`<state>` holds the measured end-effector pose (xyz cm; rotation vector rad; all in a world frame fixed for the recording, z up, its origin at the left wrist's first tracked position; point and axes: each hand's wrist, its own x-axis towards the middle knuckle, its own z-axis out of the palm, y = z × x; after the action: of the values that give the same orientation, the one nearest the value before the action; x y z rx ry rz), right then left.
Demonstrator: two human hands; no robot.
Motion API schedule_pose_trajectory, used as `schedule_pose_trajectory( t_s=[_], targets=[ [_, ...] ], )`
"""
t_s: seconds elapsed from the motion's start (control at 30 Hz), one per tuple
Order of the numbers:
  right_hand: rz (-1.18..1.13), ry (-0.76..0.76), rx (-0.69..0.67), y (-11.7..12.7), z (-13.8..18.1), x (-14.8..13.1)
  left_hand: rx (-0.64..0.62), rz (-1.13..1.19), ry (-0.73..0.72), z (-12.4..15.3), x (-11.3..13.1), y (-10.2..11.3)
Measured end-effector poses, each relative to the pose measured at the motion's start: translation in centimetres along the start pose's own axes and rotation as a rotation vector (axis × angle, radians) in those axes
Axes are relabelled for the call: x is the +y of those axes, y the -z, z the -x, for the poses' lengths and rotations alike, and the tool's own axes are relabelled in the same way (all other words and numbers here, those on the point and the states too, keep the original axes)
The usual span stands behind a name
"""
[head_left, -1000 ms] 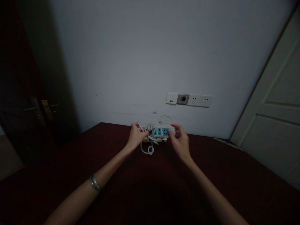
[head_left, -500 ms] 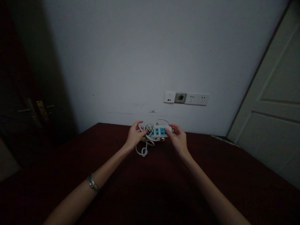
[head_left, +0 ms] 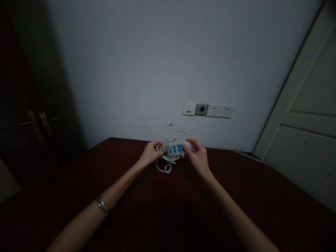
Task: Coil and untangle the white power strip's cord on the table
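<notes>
The left hand (head_left: 149,153) curls closed around the left end of a white plastic power strip with blue sockets (head_left: 175,148), apparently pinching its looped white cord (head_left: 165,165) too (the light is dim). The right hand (head_left: 198,156) grips the right end, low over the dark red table (head_left: 236,196).

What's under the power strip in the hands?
A loop of white cord hangs below the power strip, over the dark red table. The left hand and right hand cover its ends, and its underside is hidden.
</notes>
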<state>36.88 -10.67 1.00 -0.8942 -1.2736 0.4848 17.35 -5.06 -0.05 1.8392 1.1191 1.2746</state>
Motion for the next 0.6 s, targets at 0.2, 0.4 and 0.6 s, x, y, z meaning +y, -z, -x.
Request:
schedule_pose_trajectory(
  t_s=[0.2,0.4,0.6],
  targets=[
    [0.128,0.025,-0.049,0.4,-0.1,0.7,-0.038,-0.149,-0.048,0.6,0.9,1.0],
    [0.214,0.030,-0.120,0.6,-0.2,-0.1,0.131,-0.463,-0.269,1.9,4.4,1.9],
    [0.235,0.039,-0.207,1.2,-0.3,-2.0,0.072,-0.100,-0.286,3.0,7.4,1.2]
  ],
)
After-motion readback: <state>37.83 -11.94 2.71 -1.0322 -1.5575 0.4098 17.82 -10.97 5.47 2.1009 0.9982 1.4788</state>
